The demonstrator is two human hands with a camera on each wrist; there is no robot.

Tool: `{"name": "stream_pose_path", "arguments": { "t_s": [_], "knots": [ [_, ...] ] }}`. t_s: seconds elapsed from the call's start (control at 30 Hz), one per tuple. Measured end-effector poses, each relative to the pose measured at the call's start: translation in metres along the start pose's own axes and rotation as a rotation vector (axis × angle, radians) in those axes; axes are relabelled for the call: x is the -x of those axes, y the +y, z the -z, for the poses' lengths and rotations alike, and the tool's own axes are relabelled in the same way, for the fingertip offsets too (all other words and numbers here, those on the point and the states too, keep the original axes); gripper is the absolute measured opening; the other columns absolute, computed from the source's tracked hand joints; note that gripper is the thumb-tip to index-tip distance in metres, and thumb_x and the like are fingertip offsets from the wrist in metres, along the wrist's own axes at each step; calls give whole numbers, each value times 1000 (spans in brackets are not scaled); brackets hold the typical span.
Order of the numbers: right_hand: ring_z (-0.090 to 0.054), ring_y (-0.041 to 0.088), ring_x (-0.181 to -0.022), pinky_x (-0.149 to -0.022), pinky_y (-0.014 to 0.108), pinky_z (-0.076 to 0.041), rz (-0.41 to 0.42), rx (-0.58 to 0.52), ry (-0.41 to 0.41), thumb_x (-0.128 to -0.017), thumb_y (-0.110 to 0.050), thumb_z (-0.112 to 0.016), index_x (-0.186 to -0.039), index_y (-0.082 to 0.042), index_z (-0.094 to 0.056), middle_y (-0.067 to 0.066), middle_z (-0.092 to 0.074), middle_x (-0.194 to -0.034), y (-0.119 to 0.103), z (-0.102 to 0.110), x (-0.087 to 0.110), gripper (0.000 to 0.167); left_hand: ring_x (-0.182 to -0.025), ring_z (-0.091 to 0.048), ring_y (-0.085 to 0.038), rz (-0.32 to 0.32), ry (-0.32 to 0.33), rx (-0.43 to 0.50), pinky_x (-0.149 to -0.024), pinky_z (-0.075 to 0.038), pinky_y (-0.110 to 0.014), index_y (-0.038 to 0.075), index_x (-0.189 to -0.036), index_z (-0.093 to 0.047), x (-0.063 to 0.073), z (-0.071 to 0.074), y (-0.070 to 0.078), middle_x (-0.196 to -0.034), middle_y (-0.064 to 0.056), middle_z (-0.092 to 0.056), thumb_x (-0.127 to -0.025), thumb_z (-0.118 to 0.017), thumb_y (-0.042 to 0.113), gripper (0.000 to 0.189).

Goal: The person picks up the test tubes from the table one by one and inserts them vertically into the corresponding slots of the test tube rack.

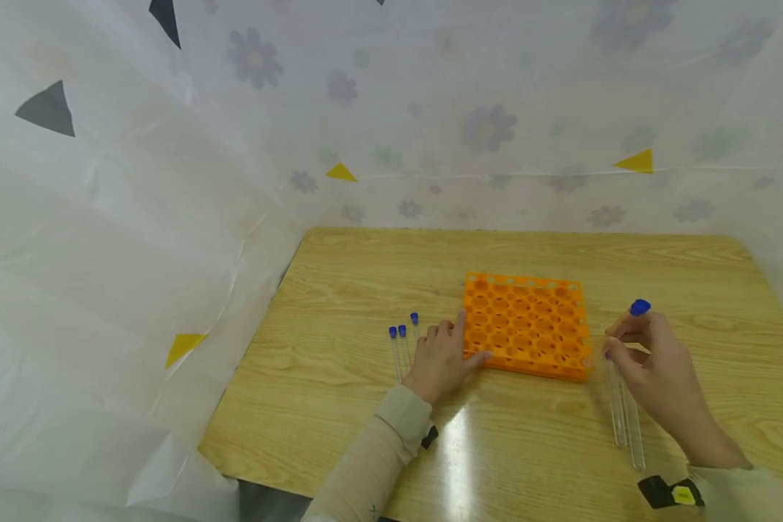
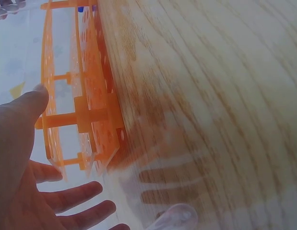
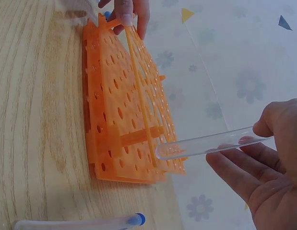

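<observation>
An orange test tube rack (image 1: 525,326) lies on the wooden table, its top full of round holes. My left hand (image 1: 437,359) rests against its left end, thumb on the front edge and the other fingers fairly straight; the left wrist view shows the thumb (image 2: 30,103) touching the upper plate. To the right of the rack, my right hand (image 1: 655,373) pinches a clear test tube (image 3: 206,146) between thumb and fingers. Its blue cap (image 1: 640,307) sticks out above the hand, and its rounded end overlaps the rack's upper plate in the right wrist view.
Left of my left hand lie three tubes with blue caps (image 1: 402,330), partly covered by that hand. More clear tubes (image 1: 634,435) lie on the table (image 1: 528,449) below my right hand. White flower-patterned sheeting (image 1: 417,138) hangs behind the table and along its left side.
</observation>
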State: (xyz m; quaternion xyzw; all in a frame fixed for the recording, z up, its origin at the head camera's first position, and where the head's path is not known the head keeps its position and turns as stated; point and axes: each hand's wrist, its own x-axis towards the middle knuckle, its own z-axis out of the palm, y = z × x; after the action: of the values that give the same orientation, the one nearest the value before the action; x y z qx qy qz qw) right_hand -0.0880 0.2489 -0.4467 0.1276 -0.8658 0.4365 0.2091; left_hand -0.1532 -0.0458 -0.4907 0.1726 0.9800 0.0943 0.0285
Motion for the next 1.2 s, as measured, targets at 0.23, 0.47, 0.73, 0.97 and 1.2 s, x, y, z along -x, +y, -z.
{"name": "stream_pose_path", "arguments": {
  "t_s": [0.23,0.47,0.73,0.97,1.2],
  "knots": [
    [-55,-14,-94,-78,-2,-43,23,37,-1,-91,9,-62,-109,4,-49,1,-56,-98,6,-6,1,23,-122,-57,-30,2,-5,8,-94,-53,-46,16,-160,-15,1,1,0,-140,-12,-54,-95,-33,72,88],
    [-56,-11,-92,-75,0,-46,30,55,-25,-92,7,-61,-105,3,-48,0,-57,-93,10,-10,6,19,-124,-56,-30,0,-13,5,-95,-53,-46,16,-160,-15,1,3,0,-141,-12,-52,-95,-32,73,88],
    [-57,-10,-90,-70,2,-48,60,75,-38,-94,1,-62,-100,1,-49,5,-59,-90,13,-14,8,15,-124,-56,-30,5,-13,0,-94,-53,-45,16,-160,-15,2,1,0,-142,-11,-53,-94,-29,74,89],
    [-56,-9,-90,-71,1,-47,77,96,-33,-94,2,-62,-100,2,-49,2,-58,-90,13,-15,8,14,-125,-55,-30,14,-12,31,-95,-52,-47,17,-160,-16,2,2,1,-141,-12,-52,-95,-34,73,88],
    [-59,1,-88,-71,1,-46,81,117,-51,-93,2,-63,-98,-1,-52,0,-58,-91,14,-15,9,13,-126,-54,-31,17,-23,40,-96,-52,-48,18,-160,-14,2,3,1,-143,-12,-51,-95,-35,72,87]
  ]
}}
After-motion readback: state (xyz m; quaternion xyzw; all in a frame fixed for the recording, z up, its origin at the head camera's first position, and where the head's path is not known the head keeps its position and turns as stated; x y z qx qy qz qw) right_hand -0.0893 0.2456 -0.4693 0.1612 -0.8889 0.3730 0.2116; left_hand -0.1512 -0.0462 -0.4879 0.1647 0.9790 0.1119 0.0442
